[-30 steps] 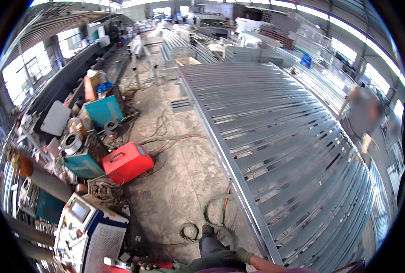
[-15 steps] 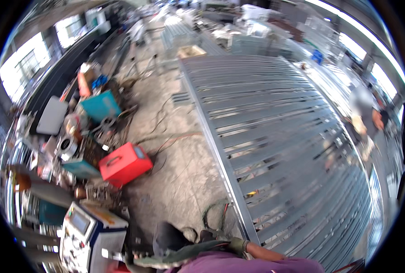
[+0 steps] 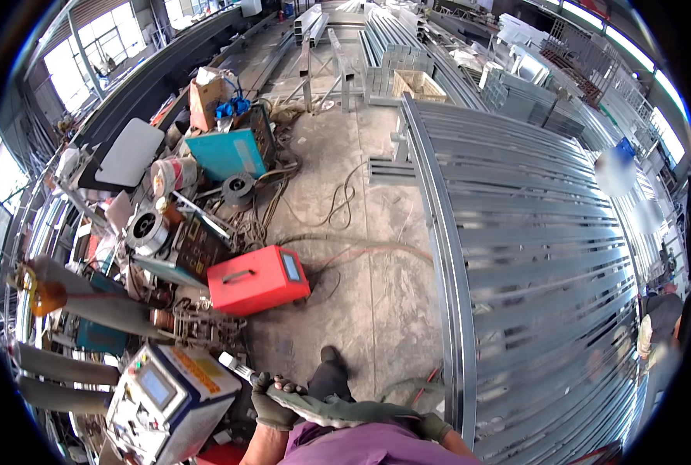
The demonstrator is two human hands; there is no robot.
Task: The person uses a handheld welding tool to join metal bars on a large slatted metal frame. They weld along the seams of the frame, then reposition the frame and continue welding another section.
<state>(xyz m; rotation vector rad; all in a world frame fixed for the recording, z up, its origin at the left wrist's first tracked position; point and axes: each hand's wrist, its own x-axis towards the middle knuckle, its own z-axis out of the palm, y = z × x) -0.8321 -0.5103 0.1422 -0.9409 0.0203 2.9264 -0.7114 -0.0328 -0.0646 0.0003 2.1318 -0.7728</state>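
My left hand (image 3: 274, 407), in a dark green glove, is at the lower middle with its fingers curled round the left end of a grey-green cloth (image 3: 338, 411). This cloth stretches across the front of my purple top. Just beyond those fingers, a white-ended piece (image 3: 235, 364) points away; whether the hand touches it I cannot tell. At the cloth's other end is my right hand (image 3: 432, 426), also gloved, its fingers mostly hidden against the cloth. Close by on its right runs the metal frame rail (image 3: 458, 364).
Slatted metal panel (image 3: 547, 287) fills the right side; people stand beyond it. To the left are a red box-shaped machine (image 3: 256, 279), a white-and-blue control unit (image 3: 171, 395), a teal machine (image 3: 229, 155) and a wire spool (image 3: 148, 232). Hoses (image 3: 345, 201) lie on the concrete floor (image 3: 361, 310).
The view has swung to the right side less and the left side more, so the panel sits farther right. My left gloved hand has come into sight at the cloth's left end.
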